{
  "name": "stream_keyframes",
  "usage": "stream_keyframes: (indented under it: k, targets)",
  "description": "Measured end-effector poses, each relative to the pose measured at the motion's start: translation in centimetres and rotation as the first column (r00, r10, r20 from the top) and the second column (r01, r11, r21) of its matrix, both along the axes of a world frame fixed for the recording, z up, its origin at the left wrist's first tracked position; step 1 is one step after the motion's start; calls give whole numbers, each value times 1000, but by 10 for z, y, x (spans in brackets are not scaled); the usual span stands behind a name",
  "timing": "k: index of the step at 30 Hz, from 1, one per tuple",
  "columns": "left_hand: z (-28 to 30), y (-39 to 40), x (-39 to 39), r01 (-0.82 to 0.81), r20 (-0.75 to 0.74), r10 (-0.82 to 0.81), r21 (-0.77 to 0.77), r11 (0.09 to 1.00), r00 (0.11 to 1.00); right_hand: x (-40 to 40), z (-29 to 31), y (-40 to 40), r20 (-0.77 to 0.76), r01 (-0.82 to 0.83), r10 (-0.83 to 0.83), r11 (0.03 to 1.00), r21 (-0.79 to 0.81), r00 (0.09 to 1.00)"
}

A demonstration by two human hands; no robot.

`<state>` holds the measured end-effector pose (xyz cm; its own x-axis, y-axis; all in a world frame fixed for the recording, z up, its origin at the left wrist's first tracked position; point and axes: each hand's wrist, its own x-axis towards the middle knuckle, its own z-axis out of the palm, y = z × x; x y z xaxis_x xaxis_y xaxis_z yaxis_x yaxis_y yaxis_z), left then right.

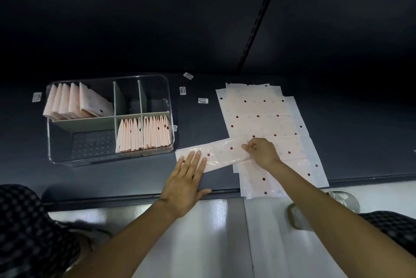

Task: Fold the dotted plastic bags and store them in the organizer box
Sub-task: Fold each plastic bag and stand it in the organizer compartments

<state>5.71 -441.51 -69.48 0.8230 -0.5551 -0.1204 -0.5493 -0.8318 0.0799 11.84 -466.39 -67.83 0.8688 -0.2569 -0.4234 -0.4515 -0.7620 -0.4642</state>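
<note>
Left hand (188, 178) flat, fingers straight, pressing left end of folded dotted bag strip (216, 154) on dark table (135, 176). Right hand (262, 150) curled, pinching strip's right end where it overlaps stack of flat dotted bags (265, 118). Clear organizer box (110, 118) left of strip, near it. Folded bags upright in back-left compartment (76, 103) and two front-right compartments (144, 132). Barcode labels (203, 100) on table between box and stack.

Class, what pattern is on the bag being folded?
Dark red dots on pale pink plastic, on the bag being folded; best in the head view.
</note>
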Motion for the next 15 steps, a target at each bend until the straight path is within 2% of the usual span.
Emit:
stream_keyframes:
  k: [5, 6, 7, 9, 10, 11, 12, 14, 15]
  targets:
    - [-7, 7, 4, 11, -44, -11, 11, 1000, 999, -3, 4, 4, 6, 52, -52, 999, 13, 999]
    - [-9, 8, 4, 18, -47, -17, 15, 1000, 999, -5, 6, 7, 1, 43, -43, 999, -22, 999]
    - [-11, 8, 5, 26, -43, -25, 17, 1000, 999, -8, 8, 12, 26, 22, -19, 992, -126, 999]
    - [-14, 9, 5, 36, -44, -35, 25, 999, 998, -18, 9, 28, 208, -10, 96, 925, -381, 974]
    - [-14, 8, 5, 35, -46, -34, 34, 999, 998, -23, 9, 40, 337, -32, 174, 921, -388, 925]
    - [-13, 8, 5, 29, -43, -27, 37, 999, 999, -27, 9, 53, 420, -117, 254, 939, -324, 871]
    - [-12, 7, 5, 24, -46, -22, 33, 999, 999, -30, 8, 65, 432, -274, 365, 926, -259, 824]
    - [-15, 7, 5, 35, -78, -34, 20, 999, 996, -37, -2, 88, 309, -606, 651, 759, -238, 694]
    - [-16, 7, 6, 41, -101, -39, 10, 999, 994, -40, -9, 95, 242, -701, 741, 671, -239, 627]
